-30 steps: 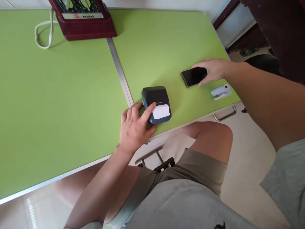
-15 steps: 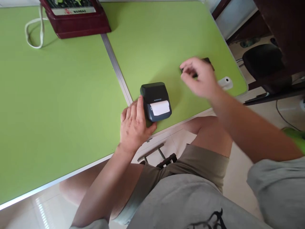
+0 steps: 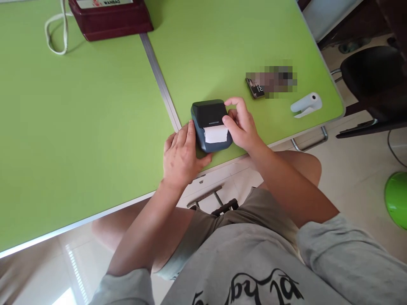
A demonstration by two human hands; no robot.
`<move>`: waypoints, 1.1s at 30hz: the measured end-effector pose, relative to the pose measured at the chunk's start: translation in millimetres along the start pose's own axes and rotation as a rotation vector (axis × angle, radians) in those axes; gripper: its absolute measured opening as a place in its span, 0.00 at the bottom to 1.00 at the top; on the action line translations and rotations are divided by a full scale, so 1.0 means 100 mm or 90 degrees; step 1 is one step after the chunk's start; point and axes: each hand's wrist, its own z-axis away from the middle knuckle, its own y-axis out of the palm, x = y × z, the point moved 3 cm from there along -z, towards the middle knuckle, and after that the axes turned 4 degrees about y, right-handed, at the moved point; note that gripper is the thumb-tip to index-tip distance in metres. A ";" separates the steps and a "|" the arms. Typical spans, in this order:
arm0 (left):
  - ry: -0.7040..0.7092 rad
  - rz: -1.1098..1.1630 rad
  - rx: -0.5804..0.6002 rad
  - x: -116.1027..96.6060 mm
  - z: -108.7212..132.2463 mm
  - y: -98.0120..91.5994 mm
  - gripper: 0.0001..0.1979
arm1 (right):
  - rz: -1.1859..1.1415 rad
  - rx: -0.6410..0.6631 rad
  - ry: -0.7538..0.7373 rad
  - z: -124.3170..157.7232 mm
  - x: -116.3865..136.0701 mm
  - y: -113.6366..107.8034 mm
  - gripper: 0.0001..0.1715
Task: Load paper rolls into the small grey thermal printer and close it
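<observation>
A small dark thermal printer (image 3: pixel 208 113) rests on the green table, with a strip of white paper (image 3: pixel 216 134) lying out over its front. My left hand (image 3: pixel 181 159) is wrapped along the printer's left side, its thumb at the near edge. At the right side, my right hand (image 3: pixel 241 123) has its index finger on the far corner and its thumb by the lid's edge; its other fingers are curled and partly hidden.
Right of the printer lie a dark box-like item (image 3: pixel 255 88), partly pixelated, and a white paper roll (image 3: pixel 306 104). A maroon stand (image 3: pixel 114 21) with a white cord (image 3: pixel 65 36) sits at the back left. A metal strip (image 3: pixel 159 78) crosses the table.
My right hand has come back from over the dark item to the printer's right side and now touches it. My left hand stays on the printer. The view has shifted slightly.
</observation>
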 end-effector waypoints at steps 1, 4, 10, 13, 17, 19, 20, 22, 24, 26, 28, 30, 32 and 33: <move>-0.001 -0.004 0.003 -0.01 0.00 0.00 0.49 | 0.007 0.007 0.004 0.01 0.00 0.00 0.19; -0.010 -0.009 0.009 0.00 -0.01 -0.01 0.52 | 0.009 0.024 0.008 0.02 -0.01 0.02 0.23; -0.006 0.026 0.019 0.10 -0.06 0.00 0.51 | -0.005 0.078 0.020 -0.02 -0.10 0.04 0.34; -0.001 0.039 0.026 0.12 -0.08 0.01 0.51 | -0.012 0.093 0.010 -0.04 -0.14 0.03 0.37; -0.012 0.030 0.012 0.09 -0.06 0.01 0.50 | -0.014 0.104 0.005 -0.06 -0.17 0.01 0.38; -0.013 0.027 0.004 0.06 -0.04 0.00 0.49 | -0.003 0.101 0.006 -0.05 -0.17 0.01 0.39; -0.013 0.025 0.001 0.05 -0.03 0.00 0.49 | 0.004 0.097 0.009 -0.04 -0.18 0.02 0.41; -0.012 0.019 -0.002 0.03 -0.02 0.01 0.49 | 0.022 0.082 0.022 -0.02 -0.20 0.03 0.42; -0.012 0.013 -0.006 0.03 -0.01 0.02 0.51 | 0.041 0.062 0.044 -0.01 -0.22 0.03 0.41; -0.013 0.012 -0.006 0.02 0.00 0.02 0.52 | 0.055 0.034 0.060 -0.03 -0.22 0.01 0.39; -0.014 0.012 0.005 0.01 -0.01 0.02 0.51 | 0.069 0.002 0.066 -0.08 -0.15 -0.04 0.36; -0.016 0.008 0.019 0.00 -0.01 0.00 0.50 | 0.089 -0.027 0.070 -0.17 -0.03 -0.10 0.32; -0.016 0.006 0.026 -0.02 -0.01 -0.02 0.50 | 0.095 -0.045 0.074 -0.27 0.12 -0.14 0.29; -0.016 0.007 0.028 -0.02 -0.01 -0.03 0.50 | 0.089 -0.056 0.075 -0.31 0.20 -0.16 0.27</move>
